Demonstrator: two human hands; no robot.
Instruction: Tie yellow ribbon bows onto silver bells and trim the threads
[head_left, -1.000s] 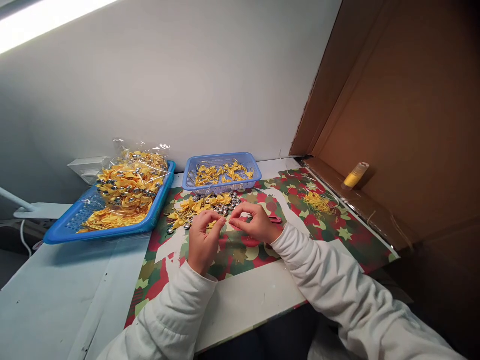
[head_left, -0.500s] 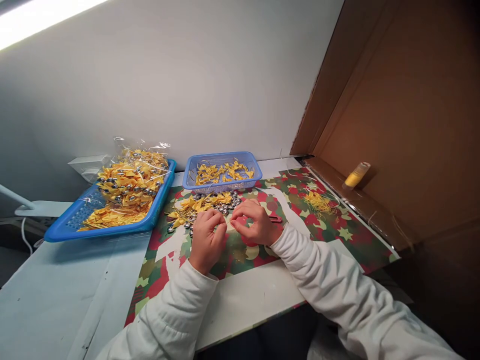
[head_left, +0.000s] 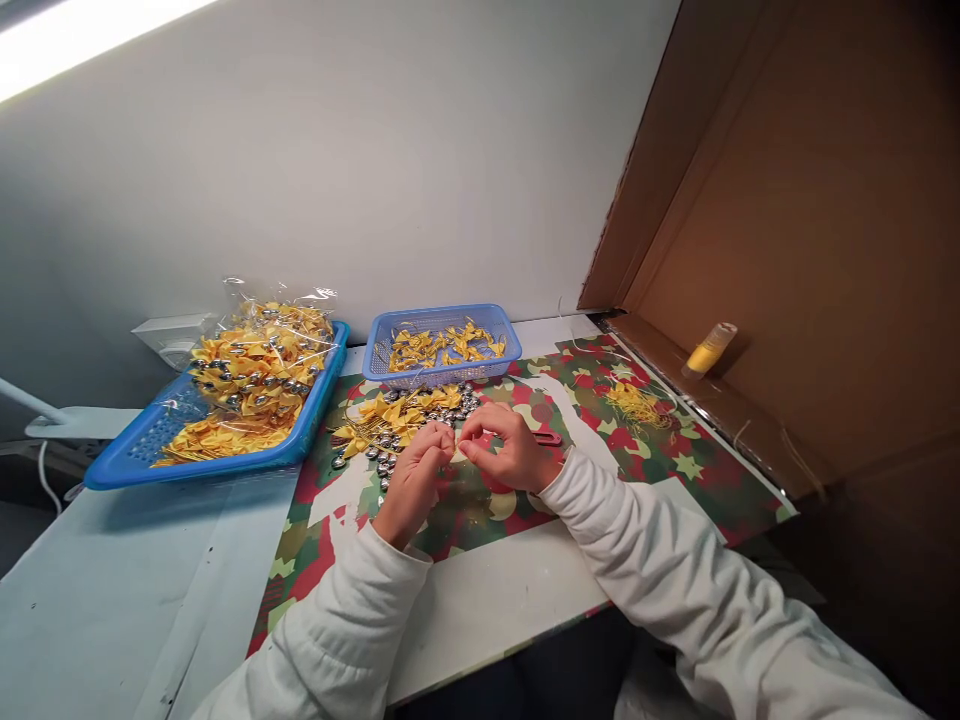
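Observation:
My left hand (head_left: 417,475) is closed, its thumb and fingers pinched close to the fingertips of the other hand. My right hand (head_left: 506,447) is also pinched, thumb against index finger. Whatever lies between the fingertips is too small to make out. Just beyond the hands is a pile of yellow ribbon bows (head_left: 405,410) with gold cords, mixed with shiny silver bells (head_left: 386,460). A red-handled tool (head_left: 549,438), partly hidden by my right hand, lies on the camouflage-patterned mat (head_left: 480,525).
Behind the pile stands a small blue basket (head_left: 480,372) with yellow bows. At left, a larger blue basket (head_left: 217,468) holds more bows and a stuffed clear bag (head_left: 262,360). Yellow thread scraps (head_left: 637,405) lie at right, near a yellow-filled tube (head_left: 709,350) on a cardboard ledge.
My left hand has turned slightly, its fingers now more folded and uncovering more silver bells. My right hand keeps its pinch almost in place.

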